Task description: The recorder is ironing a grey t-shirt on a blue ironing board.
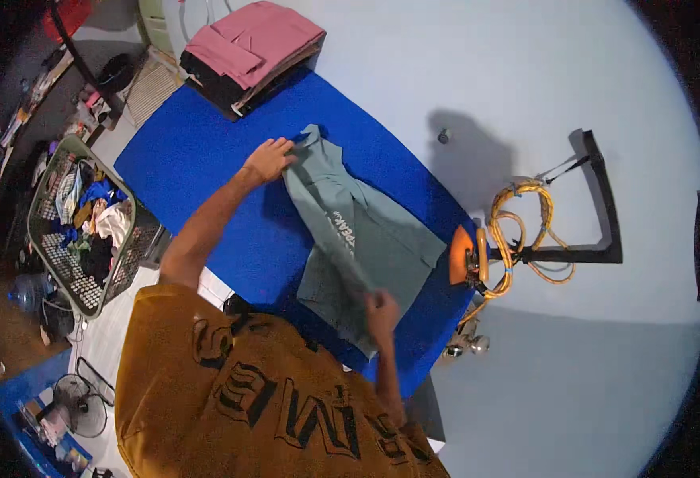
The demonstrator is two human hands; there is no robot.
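Note:
A grey-green shirt (pixel 380 227) with white lettering lies partly folded on the blue-covered table (pixel 206 155). My left hand (pixel 272 158) grips its upper left edge, near the collar end. My right hand (pixel 383 308), slightly blurred, pinches the fabric at the near edge. Between the two hands a long side fold runs across the lettering. An orange iron (pixel 462 256) with a tan handle stands at the table's right end, just beyond the shirt's corner.
A stack of folded clothes (pixel 254 42), pink on top, sits at the table's far end. Coiled yellow cord (pixel 496 239) hangs from a black wall bracket (pixel 607 197). On the left are a green laundry basket (pixel 126 245) of crumpled clothes and a fan (pixel 80 405).

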